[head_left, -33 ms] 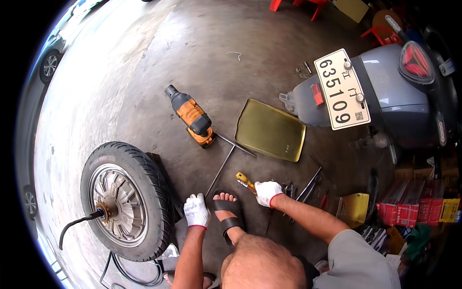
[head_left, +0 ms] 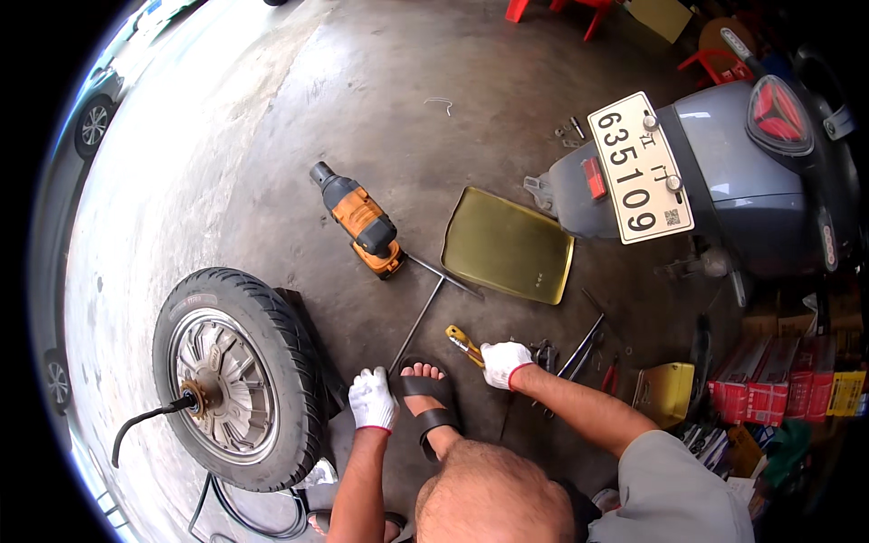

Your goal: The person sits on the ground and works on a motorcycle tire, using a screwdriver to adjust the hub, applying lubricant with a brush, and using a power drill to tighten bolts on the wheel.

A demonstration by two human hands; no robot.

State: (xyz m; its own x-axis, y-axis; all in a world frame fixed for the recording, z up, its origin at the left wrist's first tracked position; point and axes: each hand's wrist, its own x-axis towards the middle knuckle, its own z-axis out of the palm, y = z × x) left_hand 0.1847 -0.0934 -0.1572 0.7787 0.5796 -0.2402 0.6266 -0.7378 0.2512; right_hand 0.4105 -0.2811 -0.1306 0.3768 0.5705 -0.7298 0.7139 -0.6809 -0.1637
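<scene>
My left hand (head_left: 372,399), in a white glove, has its fingers curled beside the lower end of a metal T-handle wrench (head_left: 422,317). Whether it touches the wrench, or holds anything, is hidden. My right hand (head_left: 507,365), also gloved, is closed around a yellow hand tool (head_left: 463,343) with a metallic strip, its near end covered by the glove. On the left stands a scooter wheel (head_left: 237,380) with a black tyre and a cable from its hub. Between my hands is my sandalled foot (head_left: 425,391).
An orange and black impact wrench (head_left: 364,222) lies ahead, next to a shallow olive tray (head_left: 507,244). A grey scooter's rear (head_left: 733,163) fills the right side. Below it are loose hand tools (head_left: 579,353), a yellow bin (head_left: 667,391) and red boxes (head_left: 756,380).
The yellow tool has turned slightly, showing more of its metallic strip, and my right hand has shifted a touch to the right. Otherwise the scene looks the same.
</scene>
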